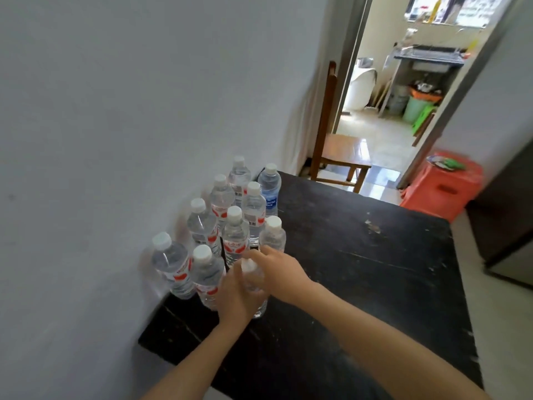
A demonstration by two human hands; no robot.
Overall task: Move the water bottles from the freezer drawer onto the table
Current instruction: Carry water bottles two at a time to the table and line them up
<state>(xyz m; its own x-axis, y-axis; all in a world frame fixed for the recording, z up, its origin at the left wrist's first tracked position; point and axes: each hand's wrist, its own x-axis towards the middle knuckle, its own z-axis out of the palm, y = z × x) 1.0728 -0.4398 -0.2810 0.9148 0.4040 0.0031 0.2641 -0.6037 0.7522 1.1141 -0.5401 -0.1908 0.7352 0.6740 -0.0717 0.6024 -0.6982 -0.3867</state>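
1. The held bottle [255, 287] sits at the 6 o'clock end of the cluster. Its base is on or just above the table [360, 269] — I cannot tell which.
2. The left hand [235, 298] has its fingers wrapped round the held bottle's body. The right hand [278, 269] curls over its shoulder. Blur hides the fingertips.
3. Nine standing bottles [234, 235] are packed tight against the wall [115, 140]. The nearest bottle [273, 236] stands just beside the right hand, at its 12 o'clock.
4. Risk: if the right hand withdraws carelessly, I judge it could clip the nearest bottle and topple it into its neighbours, which stand too close to fall alone.
5. Risk: bottles from a freezer are likely slick — a loosened grip before the base settles could tip the held bottle toward 3 o'clock and set it rolling.
6. The freezer drawer is not in view.
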